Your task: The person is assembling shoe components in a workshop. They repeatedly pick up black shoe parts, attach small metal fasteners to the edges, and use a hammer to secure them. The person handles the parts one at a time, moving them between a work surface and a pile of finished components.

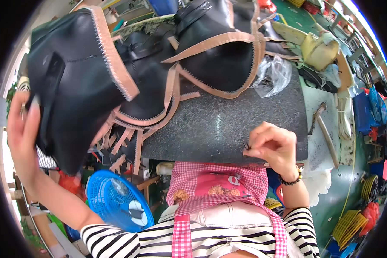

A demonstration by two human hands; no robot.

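Observation:
My left hand grips the outer edge of a black leather boot upper, lifted at the left with its tan, zigzag-cut edge strip facing right. More black boot uppers with the same tan strips lie heaped at the far side of the dark stone-like work surface. Over the near right part of that surface is my right hand, fingers curled and thumb against the forefinger. A small dark bit shows at its fingertips, too small to name. Part of my left hand is hidden behind the upper.
A blue plastic basket stands below the surface at the left. Crumpled clear plastic lies by the heap. At the right are a hammer-like tool on a grey board, a yellow bundle and yellow baskets on the green floor.

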